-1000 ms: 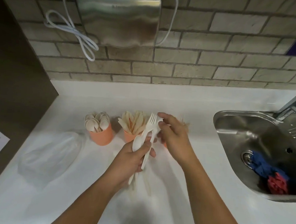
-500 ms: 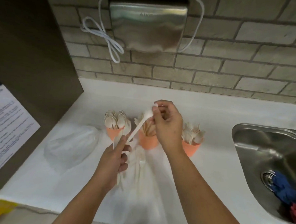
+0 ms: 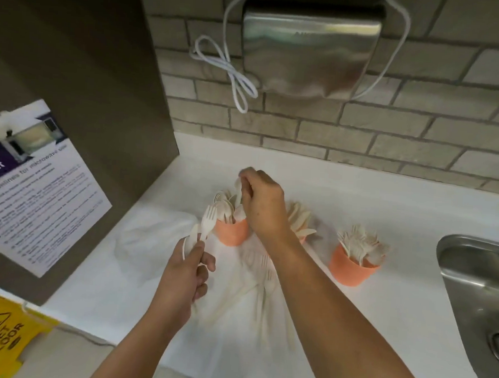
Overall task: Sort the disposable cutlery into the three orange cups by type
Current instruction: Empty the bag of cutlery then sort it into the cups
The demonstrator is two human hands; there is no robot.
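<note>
Cutlery pile (image 3: 261, 286) part-hidden by R arm (image 3: 323, 295), sink (image 3: 458, 245) right

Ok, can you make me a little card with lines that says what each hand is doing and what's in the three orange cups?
left hand: grips a fork, tines up, with another white piece beside it
right hand: pinches what looks like a spoon over the spoon cup
spoon cup: leftmost, full of spoons
knife cup: middle, mostly hidden behind the right hand
fork cup: rightmost, near the sink
loose cutlery: unsorted, in front of the cups
</note>
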